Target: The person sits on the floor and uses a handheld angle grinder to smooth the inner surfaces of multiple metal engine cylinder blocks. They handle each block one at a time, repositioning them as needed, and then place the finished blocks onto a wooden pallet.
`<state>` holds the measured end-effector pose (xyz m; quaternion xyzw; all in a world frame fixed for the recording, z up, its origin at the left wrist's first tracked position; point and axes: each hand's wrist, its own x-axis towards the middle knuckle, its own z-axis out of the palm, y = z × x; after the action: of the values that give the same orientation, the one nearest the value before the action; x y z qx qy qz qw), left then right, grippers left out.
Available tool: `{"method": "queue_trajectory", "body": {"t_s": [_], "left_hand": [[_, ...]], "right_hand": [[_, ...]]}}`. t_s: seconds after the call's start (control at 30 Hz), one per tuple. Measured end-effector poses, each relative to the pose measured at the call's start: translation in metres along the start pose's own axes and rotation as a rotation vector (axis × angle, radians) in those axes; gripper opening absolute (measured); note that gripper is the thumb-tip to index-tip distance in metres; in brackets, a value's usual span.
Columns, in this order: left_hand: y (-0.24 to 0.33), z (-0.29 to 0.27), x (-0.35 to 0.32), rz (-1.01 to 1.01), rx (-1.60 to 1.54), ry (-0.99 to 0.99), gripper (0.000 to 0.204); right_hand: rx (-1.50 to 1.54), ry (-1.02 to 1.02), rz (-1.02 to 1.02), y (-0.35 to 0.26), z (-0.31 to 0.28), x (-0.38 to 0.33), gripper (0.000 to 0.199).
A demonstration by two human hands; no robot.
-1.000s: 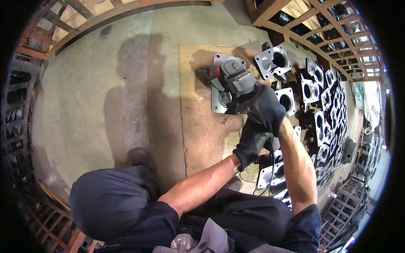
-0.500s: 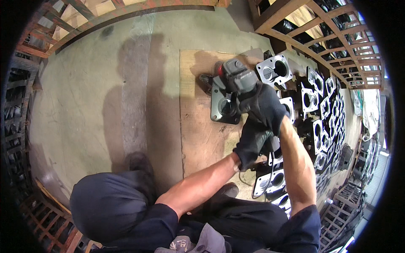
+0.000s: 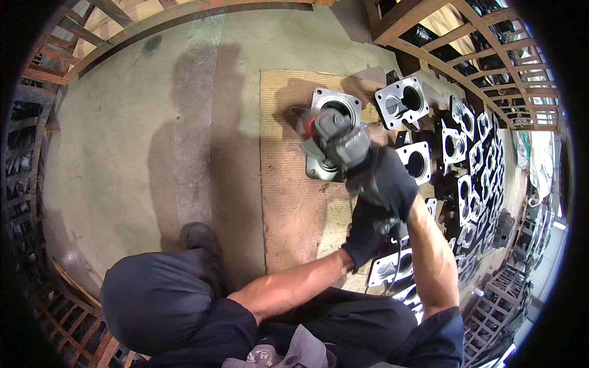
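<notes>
Both my hands, in black gloves, are closed on a dark grey angle grinder (image 3: 345,140) with a red part near its head. My right hand (image 3: 388,184) wraps the body behind the head. Lower down, my left hand (image 3: 368,230) is around the rear end, where a cord hangs; its fingers are partly hidden by the right arm. Under the grinder, a machined metal casting (image 3: 319,167) with a large bore and corner holes lies on a sheet of corrugated cardboard (image 3: 291,221). The grinder head covers the casting's middle, so I cannot tell whether the disc touches it.
Similar castings (image 3: 402,103) stand in rows to the right, several of them close to my right arm. A slatted crate (image 3: 466,37) is at the far right, and a rusty metal rack (image 3: 92,37) at the far left. My shoe (image 3: 200,236) stands on the concrete floor (image 3: 123,165).
The grinder head has shifted left and a little toward me across the casting, uncovering its far bore. Both hands have moved slightly nearer to me with it.
</notes>
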<state>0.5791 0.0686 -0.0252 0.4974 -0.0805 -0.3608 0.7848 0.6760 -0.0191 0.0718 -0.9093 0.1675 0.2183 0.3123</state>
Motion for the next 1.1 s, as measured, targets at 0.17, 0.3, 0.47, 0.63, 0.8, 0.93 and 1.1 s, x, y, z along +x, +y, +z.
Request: {"method": "queue_trajectory", "body": {"t_s": [0.17, 0.3, 0.47, 0.63, 0.8, 0.93, 1.1], "left_hand": [[0.02, -0.01, 0.05, 0.02, -0.012, -0.081, 0.011], [0.005, 0.004, 0.029, 0.303, 0.148, 0.082, 0.015], [0.005, 0.024, -0.015, 0.104, 0.123, -0.037, 0.027], [-0.004, -0.012, 0.028, 0.059, 0.086, -0.074, 0.018], [0.02, -0.006, 0.072, 0.235, 0.104, -0.08, 0.014], [-0.006, -0.001, 0.032, 0.101, 0.07, 0.001, 0.016], [-0.009, -0.007, 0.035, 0.133, 0.218, 0.031, 0.014]], "right_hand": [[0.008, 0.06, 0.133, -0.021, -0.029, 0.034, 0.035], [0.003, 0.082, -0.073, 0.003, -0.012, 0.021, 0.034], [-0.01, -0.017, 0.107, -0.001, -0.01, -0.023, 0.037], [0.107, 0.055, -0.176, 0.008, -0.005, 0.029, 0.036], [-0.111, 0.167, -0.18, 0.017, -0.032, 0.06, 0.033], [0.148, 0.183, -0.207, 0.025, 0.001, 0.033, 0.044], [0.156, 0.052, -0.095, 0.015, -0.006, 0.03, 0.038]]}}
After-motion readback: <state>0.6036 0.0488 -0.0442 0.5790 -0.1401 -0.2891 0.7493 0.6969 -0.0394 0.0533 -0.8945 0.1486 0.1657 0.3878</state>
